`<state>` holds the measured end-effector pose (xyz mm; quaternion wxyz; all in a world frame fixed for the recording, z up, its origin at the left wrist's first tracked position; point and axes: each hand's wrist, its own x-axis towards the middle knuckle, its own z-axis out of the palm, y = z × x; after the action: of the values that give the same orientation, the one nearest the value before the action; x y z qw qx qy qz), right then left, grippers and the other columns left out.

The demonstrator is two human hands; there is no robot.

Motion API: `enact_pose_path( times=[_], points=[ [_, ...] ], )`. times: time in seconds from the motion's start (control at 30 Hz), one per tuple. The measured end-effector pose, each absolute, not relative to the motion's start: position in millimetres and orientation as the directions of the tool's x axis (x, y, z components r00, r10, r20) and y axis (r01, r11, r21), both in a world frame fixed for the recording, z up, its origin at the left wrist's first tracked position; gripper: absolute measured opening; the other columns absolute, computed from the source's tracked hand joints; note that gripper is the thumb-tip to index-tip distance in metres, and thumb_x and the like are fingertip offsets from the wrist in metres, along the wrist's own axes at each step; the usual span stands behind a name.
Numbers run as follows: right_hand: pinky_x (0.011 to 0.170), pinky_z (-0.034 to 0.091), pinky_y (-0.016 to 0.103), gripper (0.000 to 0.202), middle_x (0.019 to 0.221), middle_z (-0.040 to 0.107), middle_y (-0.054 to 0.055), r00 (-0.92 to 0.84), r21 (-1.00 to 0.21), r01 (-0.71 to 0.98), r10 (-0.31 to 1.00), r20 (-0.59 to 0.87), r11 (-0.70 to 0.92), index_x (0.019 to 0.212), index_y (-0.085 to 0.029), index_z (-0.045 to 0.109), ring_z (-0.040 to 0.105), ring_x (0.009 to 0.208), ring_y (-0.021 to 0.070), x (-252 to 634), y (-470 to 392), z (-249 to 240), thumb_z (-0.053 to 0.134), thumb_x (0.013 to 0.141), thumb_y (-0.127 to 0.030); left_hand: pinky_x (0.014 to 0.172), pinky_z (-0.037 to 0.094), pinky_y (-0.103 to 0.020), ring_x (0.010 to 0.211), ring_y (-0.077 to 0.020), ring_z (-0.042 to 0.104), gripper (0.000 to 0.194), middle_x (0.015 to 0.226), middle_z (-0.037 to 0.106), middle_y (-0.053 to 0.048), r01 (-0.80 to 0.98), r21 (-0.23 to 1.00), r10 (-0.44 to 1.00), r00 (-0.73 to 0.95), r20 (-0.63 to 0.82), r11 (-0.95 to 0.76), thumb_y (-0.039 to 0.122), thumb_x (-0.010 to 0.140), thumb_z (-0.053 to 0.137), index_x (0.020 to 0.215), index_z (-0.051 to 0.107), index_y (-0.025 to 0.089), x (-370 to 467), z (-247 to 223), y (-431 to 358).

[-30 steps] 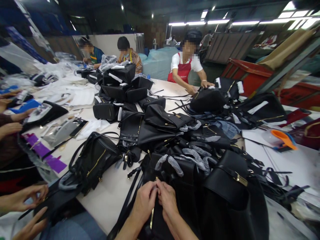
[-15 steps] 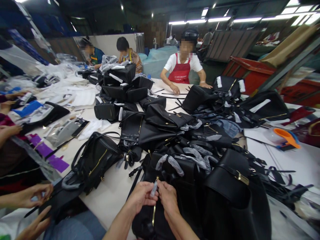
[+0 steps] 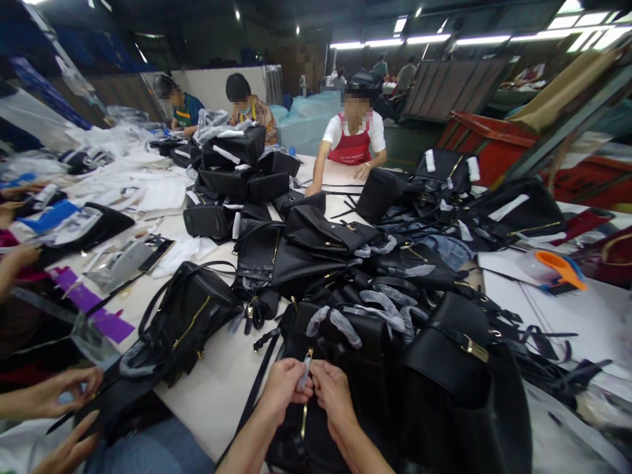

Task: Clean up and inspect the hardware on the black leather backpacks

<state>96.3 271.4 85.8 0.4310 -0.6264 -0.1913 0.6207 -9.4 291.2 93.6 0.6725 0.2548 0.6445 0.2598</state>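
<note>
Pull-tab (image 3: 304,374), concealed earlier, is showing, accessible for handling, left hand (image 3: 281,387) pinching it, right hand (image 3: 334,388) curling alongside, grip unclear.

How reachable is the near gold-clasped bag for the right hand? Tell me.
Probably yes: the gold-clasped bag sits right of the right hand, nothing visible blocking, though it is busy at a wrapped pull.
</note>
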Motion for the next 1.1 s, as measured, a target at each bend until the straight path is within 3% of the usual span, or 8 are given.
enact_pose_path(
  times=[0.33, 0.47, 0.6, 0.8, 1.0, 1.1],
  points=[
    [0.041, 0.029, 0.023, 0.035, 0.041, 0.043, -0.007, 0.251, -0.829, -0.231, 0.791, -0.557, -0.51, 0.053, -0.017, 0.06, 0.038, 0.042, 0.0094, 93, 272, 79, 0.066, 0.066, -0.049, 0.037, 0.041, -0.017, 0.038, -0.0093, 0.055, 0.034, 0.051, 0.063, -0.001, -0.021, 0.677, 0.677, 0.031, -0.735, 0.736, 0.046, 0.071, 0.069, 0.067, 0.057, 0.015, -2, 94, 289],
    [0.046, 0.034, 0.023, 0.038, 0.043, 0.045, -0.006, 0.295, -0.847, -0.218, 0.795, -0.531, -0.485, 0.05, -0.019, 0.054, 0.04, 0.045, 0.0103, 91, 274, 75, 0.065, 0.066, -0.051, 0.04, 0.044, -0.018, 0.042, -0.0099, 0.058, 0.036, 0.054, 0.065, -0.002, -0.033, 0.675, 0.675, 0.059, -0.735, 0.737, 0.048, 0.07, 0.07, 0.07, 0.058, 0.014, -3, 94, 288],
    [0.049, 0.035, 0.023, 0.035, 0.045, 0.048, -0.005, 0.314, -0.867, -0.193, 0.808, -0.498, -0.459, 0.052, -0.018, 0.057, 0.043, 0.049, 0.0114, 89, 275, 70, 0.062, 0.069, -0.048, 0.042, 0.046, -0.018, 0.042, -0.0088, 0.057, 0.036, 0.054, 0.063, -0.001, -0.041, 0.673, 0.674, 0.054, -0.737, 0.739, 0.047, 0.07, 0.072, 0.068, 0.058, 0.014, -4, 94, 291],
    [0.054, 0.039, 0.024, 0.033, 0.051, 0.058, -0.001, 0.267, -0.865, -0.214, 0.825, -0.498, -0.453, 0.059, -0.015, 0.066, 0.051, 0.054, 0.0139, 92, 278, 71, 0.06, 0.071, -0.045, 0.04, 0.043, -0.018, 0.038, -0.0084, 0.054, 0.03, 0.051, 0.061, 0.001, -0.039, 0.681, 0.682, 0.026, -0.731, 0.732, 0.04, 0.07, 0.072, 0.064, 0.057, 0.014, 1, 91, 299],
    [0.04, 0.024, 0.019, 0.031, 0.044, 0.042, -0.008, 0.109, -0.821, -0.289, 0.835, -0.54, -0.493, 0.058, -0.016, 0.06, 0.032, 0.04, 0.0059, 96, 273, 91, 0.061, 0.073, -0.044, 0.038, 0.041, -0.017, 0.035, -0.0077, 0.051, 0.021, 0.046, 0.059, 0.002, -0.049, 0.699, 0.701, 0.027, -0.713, 0.713, 0.029, 0.073, 0.068, 0.062, 0.059, 0.013, -2, 92, 299],
    [0.039, 0.026, 0.018, 0.026, 0.052, 0.054, -0.005, 0.002, -0.782, -0.329, 0.827, -0.562, -0.53, 0.067, -0.015, 0.065, 0.038, 0.04, 0.0051, 112, 250, 116, 0.065, 0.071, -0.04, 0.038, 0.04, -0.015, 0.035, -0.0076, 0.052, 0.014, 0.045, 0.059, 0.003, -0.038, 0.69, 0.691, 0.018, -0.722, 0.723, 0.023, 0.076, 0.067, 0.068, 0.062, 0.012, -4, 96, 300]
  ],
)
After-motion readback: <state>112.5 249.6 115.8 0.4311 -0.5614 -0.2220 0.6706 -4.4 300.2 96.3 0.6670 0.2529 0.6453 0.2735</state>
